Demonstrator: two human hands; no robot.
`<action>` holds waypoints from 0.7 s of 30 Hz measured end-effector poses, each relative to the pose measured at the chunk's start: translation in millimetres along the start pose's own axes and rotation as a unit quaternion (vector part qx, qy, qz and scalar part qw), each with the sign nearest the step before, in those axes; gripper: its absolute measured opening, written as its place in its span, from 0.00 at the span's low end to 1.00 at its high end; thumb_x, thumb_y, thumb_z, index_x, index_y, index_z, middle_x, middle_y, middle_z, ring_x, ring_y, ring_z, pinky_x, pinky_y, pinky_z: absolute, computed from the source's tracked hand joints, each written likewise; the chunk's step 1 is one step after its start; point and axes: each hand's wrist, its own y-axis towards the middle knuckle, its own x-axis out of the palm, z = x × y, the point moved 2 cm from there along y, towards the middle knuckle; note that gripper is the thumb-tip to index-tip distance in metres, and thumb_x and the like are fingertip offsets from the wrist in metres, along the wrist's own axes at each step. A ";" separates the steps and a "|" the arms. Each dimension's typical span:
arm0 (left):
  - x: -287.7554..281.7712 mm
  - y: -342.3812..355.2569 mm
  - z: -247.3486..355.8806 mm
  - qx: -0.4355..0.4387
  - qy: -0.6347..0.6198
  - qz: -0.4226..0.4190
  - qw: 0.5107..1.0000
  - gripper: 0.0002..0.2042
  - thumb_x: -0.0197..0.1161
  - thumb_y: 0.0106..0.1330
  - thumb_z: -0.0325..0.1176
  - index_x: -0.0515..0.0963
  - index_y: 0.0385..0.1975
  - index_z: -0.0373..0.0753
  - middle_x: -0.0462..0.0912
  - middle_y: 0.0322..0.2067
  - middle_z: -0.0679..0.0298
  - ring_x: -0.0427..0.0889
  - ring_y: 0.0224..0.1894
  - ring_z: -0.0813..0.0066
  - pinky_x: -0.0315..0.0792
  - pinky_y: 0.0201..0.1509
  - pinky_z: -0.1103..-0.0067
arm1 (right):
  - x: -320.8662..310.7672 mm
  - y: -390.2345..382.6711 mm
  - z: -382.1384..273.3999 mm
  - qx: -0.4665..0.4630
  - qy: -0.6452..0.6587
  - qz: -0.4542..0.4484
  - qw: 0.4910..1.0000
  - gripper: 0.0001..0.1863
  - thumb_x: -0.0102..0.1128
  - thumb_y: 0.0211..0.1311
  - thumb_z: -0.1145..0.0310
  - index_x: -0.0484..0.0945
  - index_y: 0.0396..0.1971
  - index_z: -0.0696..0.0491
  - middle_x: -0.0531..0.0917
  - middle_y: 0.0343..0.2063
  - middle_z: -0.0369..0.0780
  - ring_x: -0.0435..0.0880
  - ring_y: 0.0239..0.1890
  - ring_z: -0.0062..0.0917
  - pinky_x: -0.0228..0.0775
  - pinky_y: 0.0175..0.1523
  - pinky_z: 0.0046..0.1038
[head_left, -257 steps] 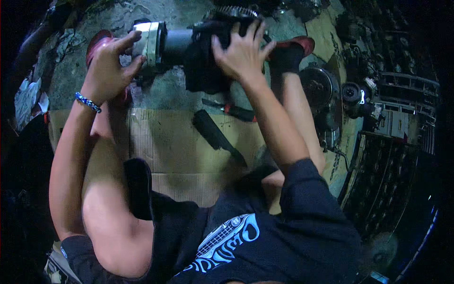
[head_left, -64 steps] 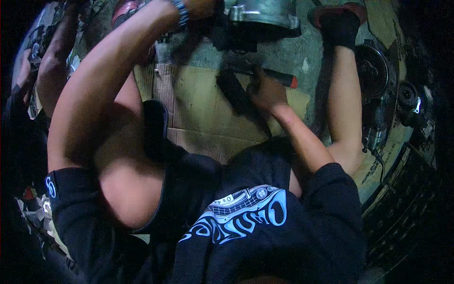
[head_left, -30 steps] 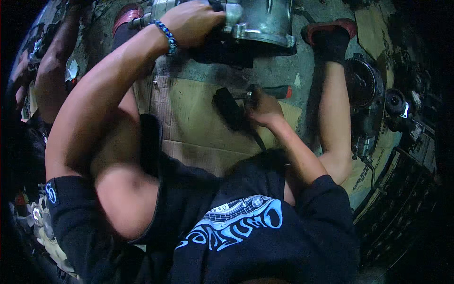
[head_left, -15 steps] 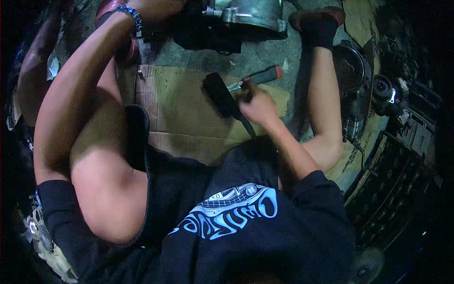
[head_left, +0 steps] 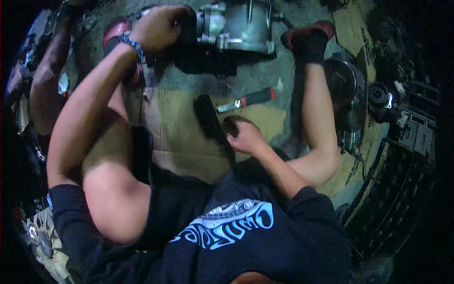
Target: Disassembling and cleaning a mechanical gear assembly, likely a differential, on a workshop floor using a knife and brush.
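At the left end of a silver-grey metal housing (head_left: pixel 246 26), my left hand (head_left: pixel 158 31) is closed with its fingers curled against a dark part; what they grip is hidden. My right hand (head_left: pixel 246 136) is over the cardboard, its fingers curled round something dark and too blurred to name. Right beside its thumb lies a black brush (head_left: pixel 206 116), bristled head away from me and handle toward my lap. Just beyond that hand rests a hand tool (head_left: pixel 257 97) with a silver head and a dark grip with red ends.
Flattened cardboard (head_left: pixel 177 142) covers the floor between my legs. Past my right leg stand a large dark round part (head_left: pixel 340 83), a smaller ringed part (head_left: pixel 378 94) and a dark ribbed panel (head_left: pixel 388 189). Another person's limb (head_left: pixel 47 90) shows at the far left.
The view has shifted, so the housing and my left hand show more fully. My right hand has drawn back toward me, closer to the brush handle. Brush and hand tool keep their places on the cardboard.
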 end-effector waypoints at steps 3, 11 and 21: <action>-8.7 -2.1 3.0 -0.017 -0.015 -0.001 1.000 0.19 0.54 0.55 0.19 0.76 0.48 0.33 0.82 0.43 0.50 0.81 0.49 0.63 0.73 0.55 0.73 | -29.9 15.6 -3.9 0.054 -0.165 0.079 0.982 0.24 0.61 0.48 0.63 0.76 0.48 0.53 0.77 0.49 0.50 0.72 0.55 0.45 0.61 0.62 0.44; -10.1 3.0 4.9 -0.006 -0.004 0.029 1.000 0.17 0.56 0.55 0.23 0.77 0.46 0.37 0.82 0.40 0.50 0.82 0.46 0.57 0.75 0.51 0.71 | -70.2 29.5 10.7 0.086 -0.311 0.128 0.938 0.28 0.63 0.42 0.65 0.75 0.50 0.50 0.74 0.51 0.46 0.64 0.61 0.42 0.51 0.63 0.49; -48.6 6.3 11.9 -0.086 -0.063 0.025 0.994 0.16 0.58 0.48 0.30 0.80 0.38 0.34 0.83 0.37 0.48 0.83 0.41 0.51 0.76 0.45 0.69 | -108.2 -17.9 -59.9 -0.060 -0.024 0.282 0.957 0.22 0.67 0.46 0.65 0.71 0.41 0.57 0.82 0.27 0.51 0.82 0.32 0.49 0.74 0.37 0.40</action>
